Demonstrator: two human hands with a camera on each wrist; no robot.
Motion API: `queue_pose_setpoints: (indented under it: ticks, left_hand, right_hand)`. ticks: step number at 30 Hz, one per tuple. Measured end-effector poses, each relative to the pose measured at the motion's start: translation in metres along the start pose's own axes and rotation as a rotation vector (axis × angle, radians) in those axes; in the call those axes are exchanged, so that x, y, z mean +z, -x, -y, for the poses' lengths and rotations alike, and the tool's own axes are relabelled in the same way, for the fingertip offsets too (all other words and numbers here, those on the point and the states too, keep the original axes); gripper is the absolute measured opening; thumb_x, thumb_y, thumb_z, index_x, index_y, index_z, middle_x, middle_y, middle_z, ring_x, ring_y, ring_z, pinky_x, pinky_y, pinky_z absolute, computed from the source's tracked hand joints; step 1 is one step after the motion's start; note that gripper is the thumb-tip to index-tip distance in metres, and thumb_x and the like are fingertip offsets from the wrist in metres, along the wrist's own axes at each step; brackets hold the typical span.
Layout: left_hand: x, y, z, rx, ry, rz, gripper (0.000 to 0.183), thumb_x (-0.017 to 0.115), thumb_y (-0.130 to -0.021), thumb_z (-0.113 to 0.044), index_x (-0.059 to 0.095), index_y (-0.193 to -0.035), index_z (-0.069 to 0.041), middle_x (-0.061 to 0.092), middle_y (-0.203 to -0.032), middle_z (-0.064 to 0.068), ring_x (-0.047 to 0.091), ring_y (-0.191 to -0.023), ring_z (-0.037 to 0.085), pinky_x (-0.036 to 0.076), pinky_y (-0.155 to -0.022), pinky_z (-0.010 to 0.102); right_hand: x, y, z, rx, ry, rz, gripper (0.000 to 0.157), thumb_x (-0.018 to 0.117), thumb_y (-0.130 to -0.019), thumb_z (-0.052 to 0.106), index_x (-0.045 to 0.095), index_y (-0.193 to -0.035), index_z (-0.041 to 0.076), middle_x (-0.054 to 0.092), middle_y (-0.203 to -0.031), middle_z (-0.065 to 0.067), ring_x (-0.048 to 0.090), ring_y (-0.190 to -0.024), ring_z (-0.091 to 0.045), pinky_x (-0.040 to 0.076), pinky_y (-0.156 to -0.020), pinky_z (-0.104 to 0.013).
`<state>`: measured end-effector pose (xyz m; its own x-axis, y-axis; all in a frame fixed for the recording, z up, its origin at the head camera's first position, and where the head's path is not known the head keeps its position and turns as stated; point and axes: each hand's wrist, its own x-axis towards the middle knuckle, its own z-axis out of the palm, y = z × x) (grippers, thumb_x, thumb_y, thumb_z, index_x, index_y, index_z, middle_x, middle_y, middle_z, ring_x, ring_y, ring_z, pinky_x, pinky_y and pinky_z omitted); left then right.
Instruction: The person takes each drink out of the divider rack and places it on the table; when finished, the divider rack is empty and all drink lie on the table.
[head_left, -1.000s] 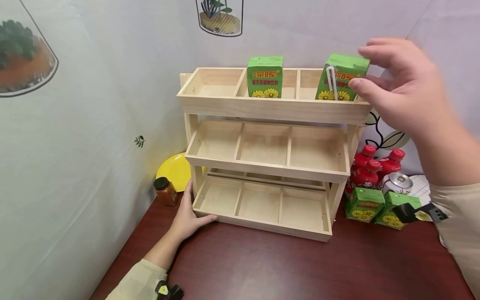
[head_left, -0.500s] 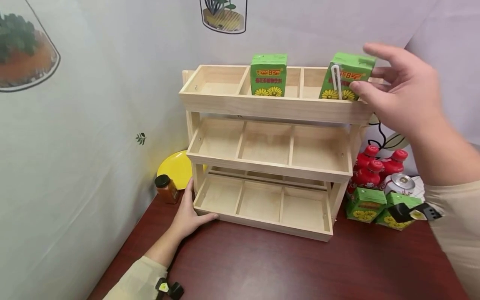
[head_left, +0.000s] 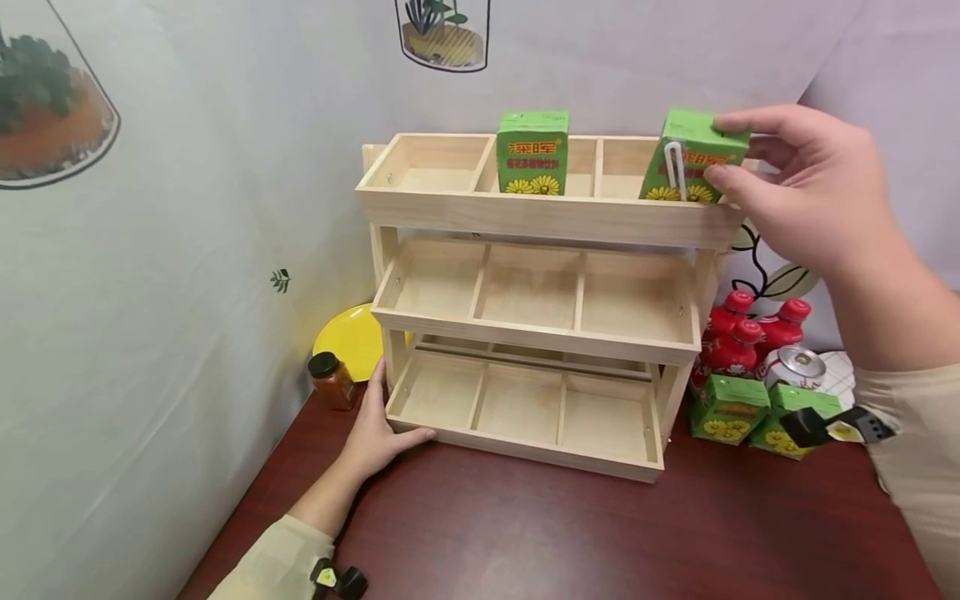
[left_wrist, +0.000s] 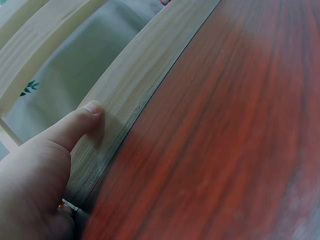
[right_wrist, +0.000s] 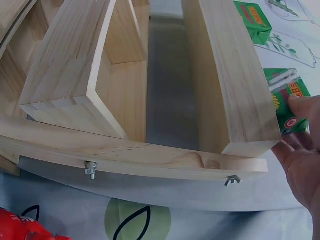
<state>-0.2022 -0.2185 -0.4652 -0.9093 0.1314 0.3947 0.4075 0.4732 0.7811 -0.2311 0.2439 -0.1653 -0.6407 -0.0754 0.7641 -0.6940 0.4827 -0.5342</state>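
Observation:
In the head view, a light wooden three-tier rack (head_left: 525, 329) with divided trays stands on the dark red table. My right hand (head_left: 821, 179) holds a green drink carton (head_left: 682, 154) in the top tray's right compartment. Its thumb lies on the carton's front and a finger touches the top. That carton leans a little and has a white straw on its front. A second green drink carton (head_left: 534, 154) sits in the top middle compartment. My left hand (head_left: 371, 437) grips the rack's bottom left corner. The left wrist view shows its thumb (left_wrist: 82, 122) pressing the front board.
Right of the rack stand red bottles (head_left: 731, 346), a can (head_left: 797, 367) and two more green cartons (head_left: 729, 408). A yellow plate (head_left: 348, 342) and a dark-lidded jar (head_left: 332, 382) are at the left. Wing nuts (right_wrist: 90, 170) stick out from the rack's side.
The carton under my right hand has shifted slightly right in its compartment. A raised finger of that hand has come down onto the carton's top. My left hand stays in place.

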Motion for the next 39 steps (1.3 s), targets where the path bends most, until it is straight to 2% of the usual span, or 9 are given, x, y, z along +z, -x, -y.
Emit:
queue_pose_setpoints:
  ticks: [3, 8, 11, 15, 18, 21, 26, 34, 39]
  left_hand:
    - [-0.002, 0.001, -0.011, 0.007, 0.013, 0.004, 0.133, 0.095, -0.059, -0.018, 0.004, -0.156, -0.010, 0.023, -0.153, 0.018, 0.031, -0.135, 0.032, 0.026, -0.105, 0.054]
    - [-0.002, 0.000, -0.012, 0.001, 0.001, 0.007, 0.133, 0.095, -0.059, -0.018, 0.004, -0.156, -0.010, 0.024, -0.153, 0.018, 0.032, -0.134, 0.032, 0.027, -0.105, 0.052]
    - [-0.002, 0.001, -0.012, -0.004, 0.002, 0.005, 0.133, 0.095, -0.059, -0.018, 0.004, -0.156, -0.010, 0.024, -0.153, 0.018, 0.032, -0.134, 0.032, 0.027, -0.105, 0.052]
    - [0.000, 0.000, -0.003, 0.009, 0.023, -0.004, 0.133, 0.096, -0.058, -0.019, 0.006, -0.156, -0.013, 0.025, -0.153, 0.016, 0.032, -0.134, 0.031, 0.026, -0.105, 0.053]
    - [0.002, -0.001, 0.010, -0.001, 0.007, -0.004, 0.136, 0.096, -0.057, -0.026, 0.003, -0.156, -0.022, 0.024, -0.154, 0.010, 0.031, -0.135, 0.026, 0.026, -0.106, 0.052]
    - [0.003, -0.002, 0.022, -0.019, -0.016, -0.001, 0.138, 0.096, -0.056, -0.032, 0.000, -0.155, -0.031, 0.023, -0.154, 0.004, 0.030, -0.136, 0.022, 0.027, -0.106, 0.049]
    - [0.004, -0.003, 0.027, -0.018, -0.005, 0.001, 0.138, 0.095, -0.055, -0.036, 0.000, -0.155, -0.034, 0.023, -0.154, 0.001, 0.031, -0.136, 0.020, 0.027, -0.107, 0.048]
    - [0.005, -0.004, 0.026, -0.022, -0.005, 0.005, 0.138, 0.095, -0.055, -0.036, 0.000, -0.155, -0.034, 0.024, -0.154, -0.001, 0.031, -0.135, 0.019, 0.028, -0.107, 0.047]
    - [0.005, -0.003, 0.027, -0.020, -0.001, 0.001, 0.138, 0.096, -0.055, -0.034, 0.000, -0.155, -0.033, 0.024, -0.154, 0.001, 0.031, -0.135, 0.021, 0.028, -0.106, 0.048]
  right_hand:
    - [0.000, 0.001, 0.000, -0.057, -0.069, -0.036, 0.035, 0.065, -0.080, -0.018, 0.067, -0.113, -0.007, 0.068, -0.107, -0.012, 0.067, -0.097, -0.014, 0.051, -0.079, -0.018]
    - [-0.005, 0.002, 0.001, -0.137, -0.164, -0.099, 0.031, 0.061, -0.080, -0.021, 0.064, -0.110, -0.014, 0.067, -0.108, -0.016, 0.066, -0.099, -0.019, 0.049, -0.086, -0.023]
    - [-0.009, 0.004, 0.004, -0.163, -0.272, -0.127, 0.030, 0.060, -0.079, -0.022, 0.062, -0.109, -0.017, 0.065, -0.110, -0.022, 0.064, -0.102, -0.024, 0.049, -0.088, -0.025]
    - [-0.014, 0.005, 0.008, -0.157, -0.372, -0.168, 0.030, 0.061, -0.079, -0.021, 0.061, -0.109, -0.017, 0.062, -0.112, -0.027, 0.062, -0.102, -0.028, 0.050, -0.083, -0.022]
    - [-0.017, 0.005, 0.011, -0.149, -0.412, -0.189, 0.031, 0.062, -0.078, -0.020, 0.060, -0.109, -0.017, 0.060, -0.115, -0.028, 0.060, -0.106, -0.030, 0.051, -0.082, -0.022]
    - [-0.018, 0.006, 0.012, -0.140, -0.523, -0.210, 0.031, 0.062, -0.076, -0.022, 0.059, -0.106, -0.018, 0.058, -0.117, -0.030, 0.057, -0.110, -0.034, 0.051, -0.083, -0.025]
    - [-0.019, 0.011, 0.011, -0.132, -0.643, -0.245, 0.033, 0.064, -0.072, -0.025, 0.057, -0.103, -0.019, 0.055, -0.118, -0.031, 0.055, -0.112, -0.037, 0.052, -0.083, -0.027]
    - [-0.026, 0.019, 0.009, -0.158, -0.591, -0.282, 0.030, 0.070, -0.075, -0.018, 0.056, -0.102, -0.016, 0.052, -0.123, -0.028, 0.052, -0.117, -0.037, 0.046, -0.095, -0.031]
    - [-0.029, 0.031, 0.010, -0.135, -0.620, -0.289, 0.033, 0.069, -0.074, -0.020, 0.056, -0.104, -0.018, 0.049, -0.125, -0.029, 0.051, -0.117, -0.038, 0.049, -0.091, -0.029]
